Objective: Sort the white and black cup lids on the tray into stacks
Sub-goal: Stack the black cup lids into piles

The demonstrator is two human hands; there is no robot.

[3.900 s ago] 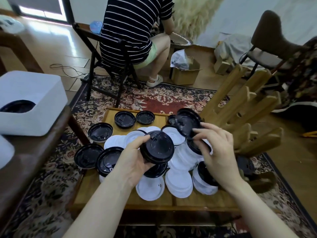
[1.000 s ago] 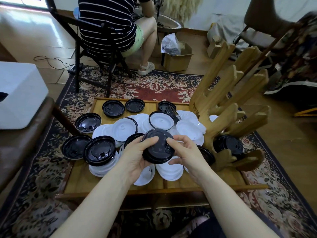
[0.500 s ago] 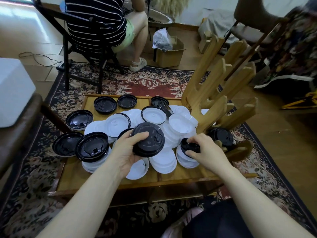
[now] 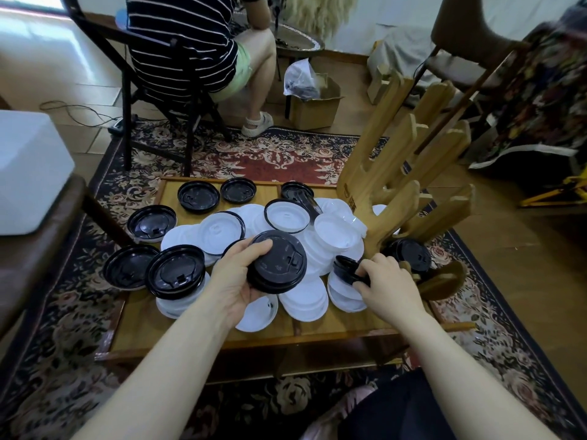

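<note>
Left hand [image 4: 236,282]: grip closed round a stack of black lids [image 4: 279,263], thumb over the far rim, fingers underneath; the stack is held tilted above the middle of the tray.
Right hand [image 4: 389,285]: grip pinching a single black lid [image 4: 346,268] at its right edge; this lid lies on a pile of white lids [image 4: 341,295] near the right of the tray.
Tray [image 4: 203,331]: wooden, on a low desk; it carries all loose lids.
White lids, centre [image 4: 333,231]: overlapping heap, some nested inside black rims.
Black lids, far row [image 4: 198,195]: three lie singly along the far edge.
Black lids, left side [image 4: 151,223]: two overhang the left rim; a third black lid [image 4: 175,275] sits on white ones just beside the left hand.
Wooden rack [image 4: 394,185]: pronged, upright at the tray's right side; one more black lid [image 4: 409,254] lies at its foot.
Background: a seated person [image 4: 190,42] in a striped top, far side; patterned rug [image 4: 270,157] on the floor.
</note>
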